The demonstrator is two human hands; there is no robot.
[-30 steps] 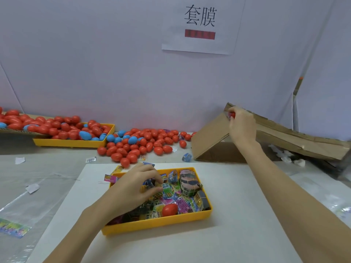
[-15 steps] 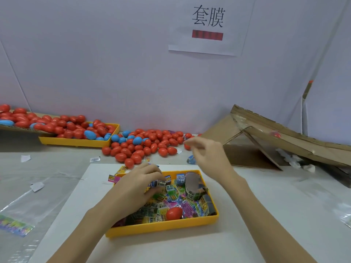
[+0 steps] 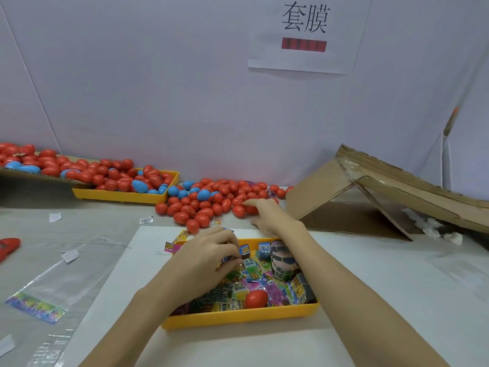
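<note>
While nobody could count them from the head camera, I'd guess this job has a long way to go. A big heap of loose eggs (image 3: pixel 211 201), mostly red with some blue, lies along the back edge of the worktop (image 3: pixel 31 229), and more fill a second yellow tray (image 3: pixel 124 197) toward the back left corner. Only one red egg (image 3: pixel 256 298) sits in the near tray (image 3: pixel 238 317). That tray stands mid-worktop toward the near edge, on a white board (image 3: pixel 370 287), and it's full of colourful little packets (image 3: pixel 254 274).

The left hand (image 3: pixel 209 258) is in that tray, fingers curled round a few packets. The right hand (image 3: pixel 267 215) is stretched out past the tray's far rim, fingers spread and holding nothing, tips right at the heap. It's blurry, so I can't tell if it's touching an egg. My read is grab an egg, pair it with a packet, repeat a lot.

Around it there's a collapsed cardboard box (image 3: pixel 370 192) at the back right. Clear plastic bags (image 3: pixel 53 282) and paper scraps lie along the left edge. Behind is a plain pale wall with a paper sign (image 3: pixel 304 35).
</note>
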